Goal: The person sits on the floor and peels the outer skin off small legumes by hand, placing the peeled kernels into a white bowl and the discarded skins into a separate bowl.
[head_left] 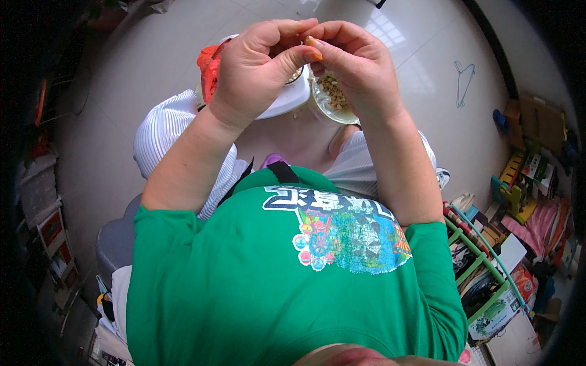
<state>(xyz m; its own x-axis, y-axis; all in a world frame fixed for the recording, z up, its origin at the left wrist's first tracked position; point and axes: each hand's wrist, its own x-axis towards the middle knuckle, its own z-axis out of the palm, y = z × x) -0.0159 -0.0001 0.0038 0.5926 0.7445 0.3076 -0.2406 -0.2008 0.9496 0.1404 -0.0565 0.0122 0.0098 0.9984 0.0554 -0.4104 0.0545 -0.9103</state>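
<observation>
My left hand [251, 68] and my right hand [361, 64] meet at the fingertips in front of me. Both are closed in a pinch, thumbs against the fingers, and whatever lies between them is too small and hidden to make out. Below my right hand is a pale bowl [320, 105] lined with clear plastic, with a heap of small tan-brown pieces [331, 91] in it, like shells or nuts. Behind my left hand, partly covered, a crumpled red plastic bag [209, 72] rests at a white stool-like surface [287, 100]. Some pale bits in a dark-rimmed container [295, 75] peek out between my wrists.
Pale floor tiles [427, 36] spread around my knees. A light-blue clothes hanger [464, 83] lies on the floor at right. Farther right stand a green rack [482, 263] full of goods, cardboard boxes [542, 122] and pink cloth [537, 224]. A grey seat edge [116, 244] shows at left.
</observation>
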